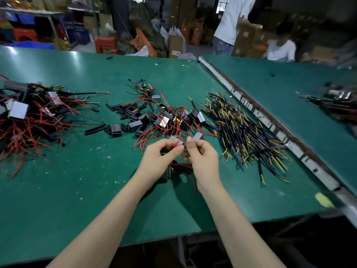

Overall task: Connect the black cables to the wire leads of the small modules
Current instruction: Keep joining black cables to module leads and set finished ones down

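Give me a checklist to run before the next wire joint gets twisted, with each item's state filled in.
1. Left hand pinches a red lead at its fingertips: ok.
2. Right hand pinches at the same spot, meeting the left: ok.
3. Module hangs below the hands, above the green table: ok.
4. Black cable end is lined up with the lead: cannot tell, the fingers hide the joint.
5. Supply of black cables lies within view to the right: ok.
6. Loose modules pile is tangled in red wires just beyond the hands, so a snag is possible: not ok.
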Demonstrator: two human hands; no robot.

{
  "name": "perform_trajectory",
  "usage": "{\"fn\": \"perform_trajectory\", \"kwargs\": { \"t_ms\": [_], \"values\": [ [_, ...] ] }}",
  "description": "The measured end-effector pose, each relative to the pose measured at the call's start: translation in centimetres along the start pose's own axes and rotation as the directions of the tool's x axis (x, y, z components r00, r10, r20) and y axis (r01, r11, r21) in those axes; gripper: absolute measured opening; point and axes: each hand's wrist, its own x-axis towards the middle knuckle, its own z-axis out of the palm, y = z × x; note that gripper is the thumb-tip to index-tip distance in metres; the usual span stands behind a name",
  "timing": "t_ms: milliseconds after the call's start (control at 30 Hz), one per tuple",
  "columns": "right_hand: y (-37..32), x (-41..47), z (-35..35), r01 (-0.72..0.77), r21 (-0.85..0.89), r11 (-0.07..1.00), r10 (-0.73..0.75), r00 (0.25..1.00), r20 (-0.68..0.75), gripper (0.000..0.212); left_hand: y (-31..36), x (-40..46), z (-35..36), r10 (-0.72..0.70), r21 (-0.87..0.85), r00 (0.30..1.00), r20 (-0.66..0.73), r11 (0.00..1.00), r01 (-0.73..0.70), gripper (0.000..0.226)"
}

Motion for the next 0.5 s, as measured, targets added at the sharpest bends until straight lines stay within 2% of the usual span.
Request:
{"fn": "perform_trajectory", "kwargs": {
  "t_ms": [200, 400, 467, 500],
  "values": [
    [0.6, 0.3, -0.3, 0.063, -0.274, 0.96, -0.059, 0.998, 0.021, 0.016, -0.6, -0.6, -0.6, -0.023, 0.005, 1.0, 0.003, 1.0, 0.023, 0.01],
    [-0.6, 1.5, -0.6, 0.015, -0.348, 0.937, 0.04, 0.988, 0.15, 0.024, -0.6, -0.8, -0.9, -0.05, -0.028, 0.996, -0.08, 0.998, 0.048, 0.018],
    [-1.5, 2.4, -1.2, 0.07, -0.434, 0.898, -0.013, 0.991, 0.133, 0.028, -0.8, -0.7, -1.0, -0.076, -0.055, 0.991, -0.112, 0.996, 0.071, 0.017],
    [-1.8, 3.1, -1.7, 0.118, -0.541, 0.833, -0.073, 0.992, 0.105, 0.029, -0.9, -0.7, -1.1, -0.095, -0.08, 0.988, -0.123, 0.993, 0.085, 0.017]
  ]
}}
